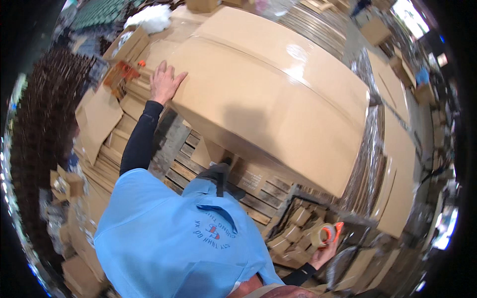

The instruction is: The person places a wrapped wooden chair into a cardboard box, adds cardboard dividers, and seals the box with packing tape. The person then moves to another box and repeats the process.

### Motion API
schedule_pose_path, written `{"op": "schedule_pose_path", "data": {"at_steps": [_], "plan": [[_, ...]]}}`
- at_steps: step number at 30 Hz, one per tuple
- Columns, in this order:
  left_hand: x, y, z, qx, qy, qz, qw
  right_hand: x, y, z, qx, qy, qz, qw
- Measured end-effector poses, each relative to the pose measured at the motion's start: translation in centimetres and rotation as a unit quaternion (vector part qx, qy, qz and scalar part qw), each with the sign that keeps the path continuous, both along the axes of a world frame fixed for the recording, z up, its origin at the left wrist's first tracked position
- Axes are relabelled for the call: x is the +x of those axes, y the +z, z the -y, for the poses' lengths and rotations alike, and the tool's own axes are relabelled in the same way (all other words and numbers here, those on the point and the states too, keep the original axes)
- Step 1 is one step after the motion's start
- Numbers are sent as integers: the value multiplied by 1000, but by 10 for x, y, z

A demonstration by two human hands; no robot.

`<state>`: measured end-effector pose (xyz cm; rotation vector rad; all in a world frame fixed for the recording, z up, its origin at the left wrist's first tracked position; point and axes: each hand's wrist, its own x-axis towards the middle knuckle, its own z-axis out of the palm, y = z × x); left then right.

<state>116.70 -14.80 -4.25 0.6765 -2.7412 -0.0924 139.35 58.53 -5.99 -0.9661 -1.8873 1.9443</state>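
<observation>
grey floor (pixel 174 134) shows beside a slatted wooden pallet (pixel 182 171), while bright light (pixel 410 17) glares at upper right.

Large closed brown carton (pixel 263 99), orange tape dispenser (pixel 332 231) in right hand (pixel 324 254)

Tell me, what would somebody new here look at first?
Probably the huge brown cardboard box stretching across the middle, with the person's bare left hand spread on its left end. Next might come the bright orange tape dispenser with its pale tape roll, held in the bare right hand at the lower right, and the light-blue cloth shirt below the box.
</observation>
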Motion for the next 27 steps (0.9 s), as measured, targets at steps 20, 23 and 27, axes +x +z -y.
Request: {"op": "schedule_pose_path", "data": {"at_steps": [20, 23, 27], "plan": [[-16, 13, -16, 167, -397, -78, 899, -427, 207, 837, 558, 807, -64, 182], [-13, 14, -25, 177, -390, -82, 900, -436, 121, 904, 598, 797, 81, -11], [-11, 8, -20, 175, -380, -88, 904, -430, 21, 907, 561, 781, 206, -181]]}}
